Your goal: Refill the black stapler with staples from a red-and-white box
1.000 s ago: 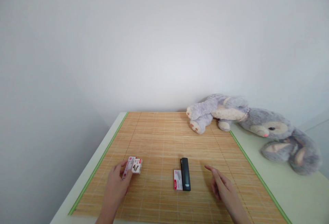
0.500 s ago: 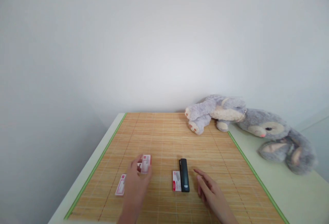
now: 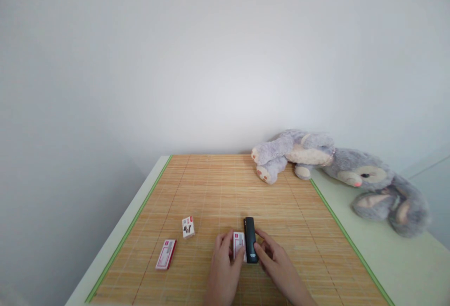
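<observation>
A black stapler point(image 3: 251, 242) lies lengthwise near the front middle of the mat. Against its left side is a small white staple box point(image 3: 238, 242) with a pink-framed label. My left hand point(image 3: 225, 264) has its thumb and fingers closed around this box. My right hand point(image 3: 274, 257) grips the stapler from the right, thumb near its front end and fingers along its side. The red-and-white box that lay beside the stapler is out of sight, and whether it is under the held box cannot be seen.
A similar white box point(image 3: 165, 254) with a red side lies at left. Behind it is a smaller white box point(image 3: 188, 227) with a dark picture. The bamboo mat point(image 3: 218, 184) has green edging. A grey plush rabbit point(image 3: 309, 153) lies along the back right by the wall.
My left hand has carried the pink-framed box rightward to the stapler, uncovering the smaller box. My right hand has moved left onto the stapler.
</observation>
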The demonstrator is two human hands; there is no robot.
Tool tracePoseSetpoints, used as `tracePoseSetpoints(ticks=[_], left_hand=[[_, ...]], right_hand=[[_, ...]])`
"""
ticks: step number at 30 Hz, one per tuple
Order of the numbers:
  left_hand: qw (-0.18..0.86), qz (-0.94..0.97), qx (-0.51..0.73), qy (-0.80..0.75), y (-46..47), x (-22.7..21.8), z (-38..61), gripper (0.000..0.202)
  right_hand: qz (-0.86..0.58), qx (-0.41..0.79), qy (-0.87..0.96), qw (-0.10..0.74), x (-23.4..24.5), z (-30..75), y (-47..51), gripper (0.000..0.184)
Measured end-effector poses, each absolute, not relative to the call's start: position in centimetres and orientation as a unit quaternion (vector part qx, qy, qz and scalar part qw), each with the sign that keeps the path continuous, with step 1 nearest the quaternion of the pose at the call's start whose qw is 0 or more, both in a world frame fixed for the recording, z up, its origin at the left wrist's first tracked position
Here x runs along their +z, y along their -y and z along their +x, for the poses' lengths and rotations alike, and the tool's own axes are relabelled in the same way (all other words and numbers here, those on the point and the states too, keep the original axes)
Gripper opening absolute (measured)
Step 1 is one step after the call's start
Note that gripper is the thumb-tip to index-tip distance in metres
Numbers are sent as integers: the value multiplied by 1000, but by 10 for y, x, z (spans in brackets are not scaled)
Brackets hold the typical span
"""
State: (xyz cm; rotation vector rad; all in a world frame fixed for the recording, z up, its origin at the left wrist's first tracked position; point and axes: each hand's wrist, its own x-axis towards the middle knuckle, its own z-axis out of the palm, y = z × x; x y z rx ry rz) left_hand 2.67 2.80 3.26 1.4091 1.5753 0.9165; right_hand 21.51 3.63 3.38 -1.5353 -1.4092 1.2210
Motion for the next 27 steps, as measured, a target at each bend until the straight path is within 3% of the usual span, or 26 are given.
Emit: tracePoseSetpoints(ticks=[23,27], left_hand=[[413,563,327,-637,-25,40,35,43],[408,557,350,-633,-23,41,28,49]], right_hand=[[-591,503,526,348,33,206,-33,72],[-564,526,530,352,26,210,-30,70]])
